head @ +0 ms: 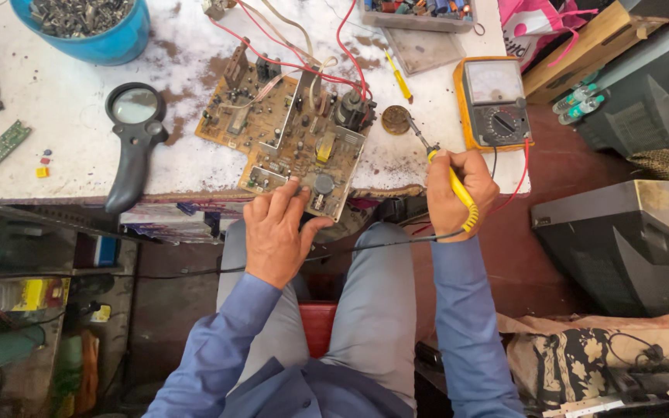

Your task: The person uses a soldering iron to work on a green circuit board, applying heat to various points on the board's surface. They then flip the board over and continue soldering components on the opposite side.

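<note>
A brown circuit board [288, 128] crowded with parts and red and white wires lies on the stained white bench [63, 116]. My left hand [276, 232] grips the board's near edge, fingers on top. My right hand [458, 190] holds a yellow-handled soldering iron [449, 178]. Its metal tip points up-left at a small round brown tin [396, 119] beside the board.
An orange analog multimeter [495, 102] lies right of the tin. A black magnifying glass [135, 139] lies left of the board, a blue bowl [90, 27] of metal parts at back left. A parts tray [418, 11] sits behind. Old television casings [629, 240] stand on the right.
</note>
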